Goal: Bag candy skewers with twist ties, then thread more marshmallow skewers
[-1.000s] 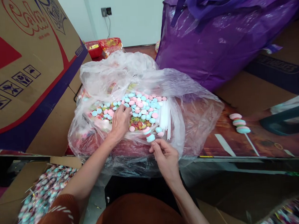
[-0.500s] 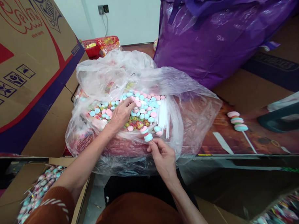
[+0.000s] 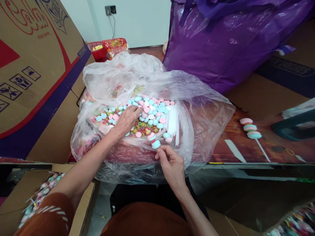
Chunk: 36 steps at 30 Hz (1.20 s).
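Observation:
My right hand pinches the lower end of a candy skewer, a short stack of pink, red and light blue pieces. The skewer's stick is hidden by my fingers. My left hand reaches into a heap of pink, blue and white candies, its fingers bent together and closed. Its fingertips are partly hidden, so what they grip cannot be made out. Just in front of that hand lie small red, yellow and green gummy rings. White sticks lie in a bundle to the right of the heap.
Clear plastic sheeting surrounds the candies. A candy skewer lies on the table at right. A large carton stands left, a purple bag behind right. Below the table edge, an open box holds wrapped candies.
My left hand has shifted slightly left and down over the candies. My right hand holds the skewer in nearly the same spot. The view has moved a little.

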Motion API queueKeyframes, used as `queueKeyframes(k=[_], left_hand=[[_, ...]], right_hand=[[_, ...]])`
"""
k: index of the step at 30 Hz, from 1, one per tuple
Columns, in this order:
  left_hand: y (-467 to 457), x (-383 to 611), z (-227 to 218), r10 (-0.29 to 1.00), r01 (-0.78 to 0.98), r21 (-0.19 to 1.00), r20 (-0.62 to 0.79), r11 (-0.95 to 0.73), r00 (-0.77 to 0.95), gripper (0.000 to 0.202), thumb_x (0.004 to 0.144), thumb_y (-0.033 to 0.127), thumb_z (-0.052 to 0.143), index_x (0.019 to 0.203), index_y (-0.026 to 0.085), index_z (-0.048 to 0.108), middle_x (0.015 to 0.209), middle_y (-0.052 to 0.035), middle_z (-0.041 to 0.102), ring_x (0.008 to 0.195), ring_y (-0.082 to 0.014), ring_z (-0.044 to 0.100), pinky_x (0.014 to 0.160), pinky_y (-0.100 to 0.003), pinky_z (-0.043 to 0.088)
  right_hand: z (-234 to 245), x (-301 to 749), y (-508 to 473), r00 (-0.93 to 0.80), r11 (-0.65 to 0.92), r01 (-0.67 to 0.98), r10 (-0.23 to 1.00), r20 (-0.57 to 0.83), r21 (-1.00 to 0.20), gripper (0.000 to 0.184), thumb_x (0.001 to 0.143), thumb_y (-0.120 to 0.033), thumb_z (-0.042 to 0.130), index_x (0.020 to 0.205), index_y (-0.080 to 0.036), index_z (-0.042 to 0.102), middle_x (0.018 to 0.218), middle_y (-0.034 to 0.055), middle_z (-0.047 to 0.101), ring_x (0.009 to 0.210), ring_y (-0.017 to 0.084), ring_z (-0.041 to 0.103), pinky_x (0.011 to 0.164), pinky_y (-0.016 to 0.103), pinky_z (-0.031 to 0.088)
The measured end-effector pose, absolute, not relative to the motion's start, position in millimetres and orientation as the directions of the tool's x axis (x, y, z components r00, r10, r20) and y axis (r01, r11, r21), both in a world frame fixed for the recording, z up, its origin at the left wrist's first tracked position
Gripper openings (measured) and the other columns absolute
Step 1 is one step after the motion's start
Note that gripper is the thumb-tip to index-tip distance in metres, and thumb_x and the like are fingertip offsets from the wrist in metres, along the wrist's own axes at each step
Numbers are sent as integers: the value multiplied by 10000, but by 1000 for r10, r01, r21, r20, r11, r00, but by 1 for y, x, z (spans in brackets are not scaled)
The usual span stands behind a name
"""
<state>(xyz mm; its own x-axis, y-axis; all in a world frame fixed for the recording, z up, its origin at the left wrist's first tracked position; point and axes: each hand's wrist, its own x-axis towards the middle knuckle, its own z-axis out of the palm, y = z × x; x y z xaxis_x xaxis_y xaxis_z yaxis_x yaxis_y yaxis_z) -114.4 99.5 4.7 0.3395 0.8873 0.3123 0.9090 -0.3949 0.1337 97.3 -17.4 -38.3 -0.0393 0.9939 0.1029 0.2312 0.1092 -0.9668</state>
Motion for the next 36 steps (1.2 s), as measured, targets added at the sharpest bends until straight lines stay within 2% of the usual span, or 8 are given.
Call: queueKeyframes(k=[4,7,9,12,16,21,26,36], left_hand=[[85,-118,9,908,804,478,382,-354,173,285,917,167,535,1153,152,694,1042,-118,707,955,-245,660,846,-360,511],[64,-109,3,967,428,872,254,-237,18,329,893,303,616,1164,141,708,970,-95,737,821,-214,690,751,-329,540],[51,-99,-3,995,134,986,102,-102,8,398,835,391,706,1145,142,721,902,-75,749,752,-195,691,695,-304,545],[38,-87,-11,1000,-104,995,6,-7,-12,445,717,405,832,1075,156,745,900,-55,761,789,-182,698,767,-305,558],[34,-81,-12,999,-184,983,-21,14,-39,456,636,362,892,1012,153,744,913,-51,759,836,-184,705,841,-328,560],[33,-80,-9,994,-159,987,8,-26,-113,388,645,324,877,943,154,697,838,-18,721,745,-149,684,745,-281,552],[32,-81,-14,984,-167,986,-37,7,-174,479,629,283,869,1054,147,696,794,-10,712,695,-132,648,711,-272,543],[30,-83,-26,977,120,985,141,-122,-162,358,733,247,762,1084,177,760,1015,-68,679,839,-166,648,772,-289,555]], right_hand=[[-36,97,-18,-33,109,219,994,105,-970,283,925,-362,551,704,-193,601,605,-31,559,523,110,468,524,234,357],[-35,97,-18,-31,102,213,995,98,-972,283,929,-363,552,707,-194,602,605,-32,562,520,109,461,523,234,360],[-35,97,-18,-30,98,217,995,94,-971,288,933,-369,549,710,-196,603,606,-31,567,519,110,464,522,235,361],[-36,99,-18,-29,106,221,994,102,-970,283,933,-371,548,719,-196,610,608,-29,570,526,114,472,527,236,366],[-37,100,-18,-41,120,221,993,113,-968,278,934,-361,549,715,-200,608,604,-31,563,544,120,485,553,239,384],[-38,100,-20,-39,131,245,991,125,-961,266,942,-350,546,734,-200,616,615,-28,576,552,123,507,563,240,397],[-38,101,-22,-72,153,254,988,139,-955,245,958,-342,534,780,-202,627,643,-19,595,581,132,549,581,239,426],[-27,100,-22,-86,172,351,985,151,-920,276,953,-342,512,724,-209,591,575,-35,541,503,118,501,524,237,383]])
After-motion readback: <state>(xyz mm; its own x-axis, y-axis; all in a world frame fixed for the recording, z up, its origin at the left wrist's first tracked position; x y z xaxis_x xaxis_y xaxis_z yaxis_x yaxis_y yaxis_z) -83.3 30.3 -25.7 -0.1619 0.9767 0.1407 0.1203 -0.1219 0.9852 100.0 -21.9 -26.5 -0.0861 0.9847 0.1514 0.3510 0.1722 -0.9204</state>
